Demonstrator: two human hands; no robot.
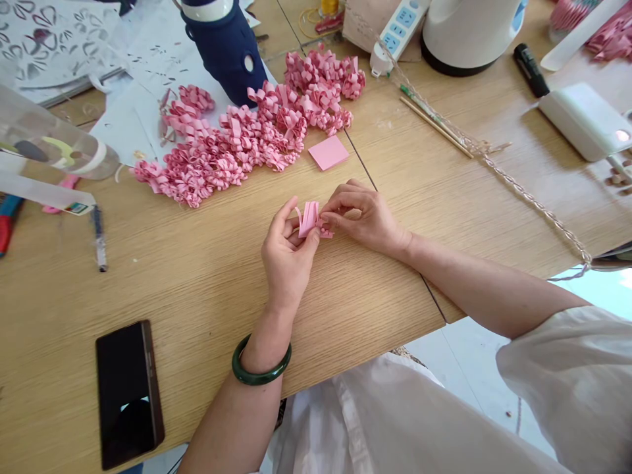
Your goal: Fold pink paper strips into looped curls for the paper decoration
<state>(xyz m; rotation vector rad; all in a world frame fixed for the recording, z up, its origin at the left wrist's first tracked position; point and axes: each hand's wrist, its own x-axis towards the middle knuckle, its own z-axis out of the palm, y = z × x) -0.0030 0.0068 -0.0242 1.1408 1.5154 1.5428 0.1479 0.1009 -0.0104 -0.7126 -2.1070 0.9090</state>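
My left hand (288,253) pinches a small piece of pink paper cut into strips (309,218) between thumb and fingers, just above the wooden table. From the other side, my right hand (364,214) has its thumb and index finger closed on the paper's strips, some of which look curled at that end. Beyond my hands lies a flat pink paper rectangle (328,153). A long heap of curled pink paper flowers (237,141) stretches across the table behind it.
A dark blue bottle (222,52) stands behind the heap. At the lower left lies a phone (127,395), with a pen (99,240) above it. Toward the right are a power strip (397,36), thin sticks (437,127), a twisted cord (538,207) and a white device (587,122).
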